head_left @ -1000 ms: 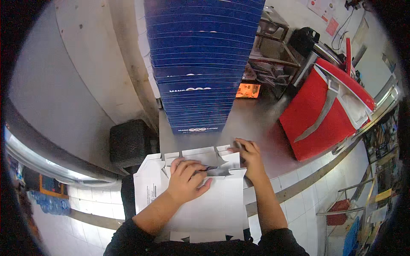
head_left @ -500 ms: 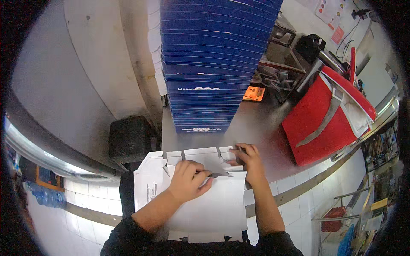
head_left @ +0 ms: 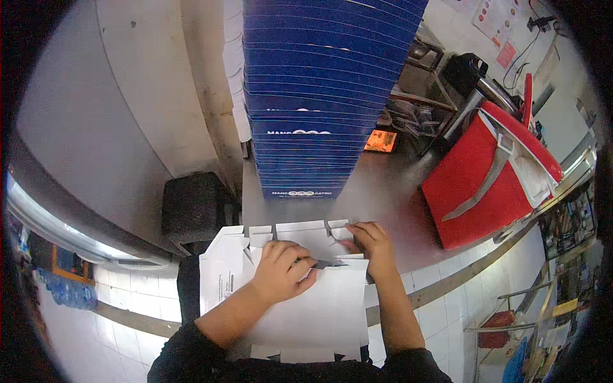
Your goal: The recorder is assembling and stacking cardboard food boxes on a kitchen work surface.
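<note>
One white carton [head_left: 319,313], partly folded, lies in front of the person, its near edge against dark clothing and its far flaps reaching over the close end of a grey worktop [head_left: 389,198]. A row of slotted flaps stands along that far edge, and a side panel [head_left: 216,274] with small print spreads out to the left. The left hand [head_left: 284,271] rests on the carton close to the fold in its middle, fingers bent and loosely curled, thumb apart from them over the near panel; whether it grips the card or only presses on it, I cannot tell. The right hand [head_left: 370,246] is at the far right corner, nearly closed, with fingers and thumb pinching a small upright flap [head_left: 340,231] of the carton. Both forearms come out of black sleeves.

Beyond the carton, a tall stack of blue boxes [head_left: 313,83] stands on the worktop, well apart from both hands. Farther right is a red cooler bag [head_left: 472,175] with a grey strap [head_left: 482,188], and behind the stack a shelf rack [head_left: 434,96] stands near a small orange object [head_left: 380,141]. A black stool [head_left: 191,207] sits left of the worktop, above pale floor tiles [head_left: 150,287].
</note>
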Available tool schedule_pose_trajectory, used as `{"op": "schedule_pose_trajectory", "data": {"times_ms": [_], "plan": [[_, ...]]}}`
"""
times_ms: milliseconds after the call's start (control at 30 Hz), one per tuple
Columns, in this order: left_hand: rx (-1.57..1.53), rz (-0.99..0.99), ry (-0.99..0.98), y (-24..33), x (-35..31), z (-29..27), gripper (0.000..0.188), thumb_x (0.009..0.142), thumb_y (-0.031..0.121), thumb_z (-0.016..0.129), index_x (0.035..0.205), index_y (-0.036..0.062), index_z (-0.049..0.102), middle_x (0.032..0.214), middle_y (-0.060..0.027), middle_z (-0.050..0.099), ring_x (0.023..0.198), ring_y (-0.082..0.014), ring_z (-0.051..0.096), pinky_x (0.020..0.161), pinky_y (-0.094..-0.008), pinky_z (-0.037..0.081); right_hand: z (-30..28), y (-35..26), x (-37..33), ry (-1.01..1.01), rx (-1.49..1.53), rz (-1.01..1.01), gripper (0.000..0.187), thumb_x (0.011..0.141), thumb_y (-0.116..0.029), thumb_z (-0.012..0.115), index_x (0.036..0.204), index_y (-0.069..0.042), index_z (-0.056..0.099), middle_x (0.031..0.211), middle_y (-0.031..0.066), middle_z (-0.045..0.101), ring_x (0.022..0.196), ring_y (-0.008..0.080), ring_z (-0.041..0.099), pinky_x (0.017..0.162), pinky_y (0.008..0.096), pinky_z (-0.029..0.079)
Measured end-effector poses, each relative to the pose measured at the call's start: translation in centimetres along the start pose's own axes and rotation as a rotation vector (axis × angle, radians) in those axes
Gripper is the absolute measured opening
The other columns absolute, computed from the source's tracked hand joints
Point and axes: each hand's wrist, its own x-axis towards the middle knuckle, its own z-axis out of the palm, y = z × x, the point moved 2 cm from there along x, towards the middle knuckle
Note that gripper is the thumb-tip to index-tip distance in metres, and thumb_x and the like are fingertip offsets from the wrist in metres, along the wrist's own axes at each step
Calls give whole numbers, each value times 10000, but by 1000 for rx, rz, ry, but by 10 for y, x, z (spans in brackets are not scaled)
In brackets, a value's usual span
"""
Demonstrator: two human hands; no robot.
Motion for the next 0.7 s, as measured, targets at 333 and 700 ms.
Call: {"op": "schedule_pose_trajectory", "data": {"times_ms": [333, 700], "plan": [[1, -7, 4, -2, 0, 1, 265, 640, 161, 778, 859, 140, 631, 883, -12, 566, 852, -232, 567, 742, -386, 402, -3, 5, -8, 38, 298, 196, 213, 706, 33, 737, 885, -74, 695, 891, 72, 684, 836, 250, 640, 749, 346, 507], [0, -6, 11, -1, -1, 0, 275, 629, 172, 767, 867, 133, 635, 984, -27, 611, 973, -264, 588, 824, -420, 428, -14, -8, 0, 80, 533, 320, 124, 771, 53, 660, 829, -40, 719, 840, 81, 706, 789, 199, 660, 730, 288, 505]]}}
